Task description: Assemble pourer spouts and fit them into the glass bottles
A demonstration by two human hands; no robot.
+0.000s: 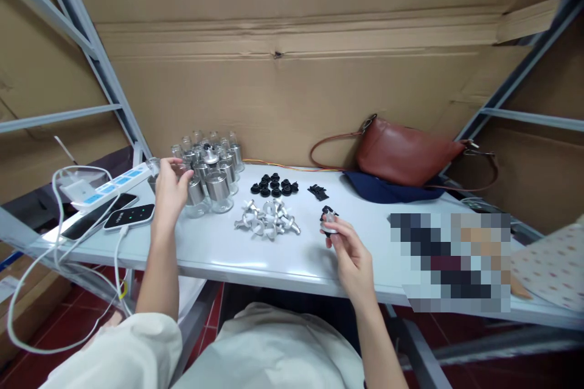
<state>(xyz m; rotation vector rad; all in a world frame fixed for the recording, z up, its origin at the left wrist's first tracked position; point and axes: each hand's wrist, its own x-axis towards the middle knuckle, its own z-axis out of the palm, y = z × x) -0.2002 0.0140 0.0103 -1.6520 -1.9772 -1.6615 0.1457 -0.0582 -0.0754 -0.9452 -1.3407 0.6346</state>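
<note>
In the head view, the right hand [354, 256] is held above the bench [255, 257], its fingers closed in a pinch on a small silver-and-black cap [328, 225]. The left hand [168, 185] reaches to the left edge of a tight group of glass bottles [218, 185] with metal sleeves; its fingers are curved and partly spread around that edge, but I cannot tell whether they grip a bottle. The bottles stand upright near the cardboard wall [292, 91], and one among them wears a silver-and-black top [210, 155].

Between the hands lies a loose heap of silver spouts [257, 228]. Just behind it sits a cluster of black rings [264, 192], with a small pile of thin black pieces [320, 193] to its right. Farther right, a brown bag [406, 152] rests on a dark blue cloth [387, 190]. Left of the bottles are a white power strip [132, 177], a dark phone [89, 225] and a small black device [129, 217] with green lights, plugged into a white cable [117, 255]. A patch at the right is pixelated.
</note>
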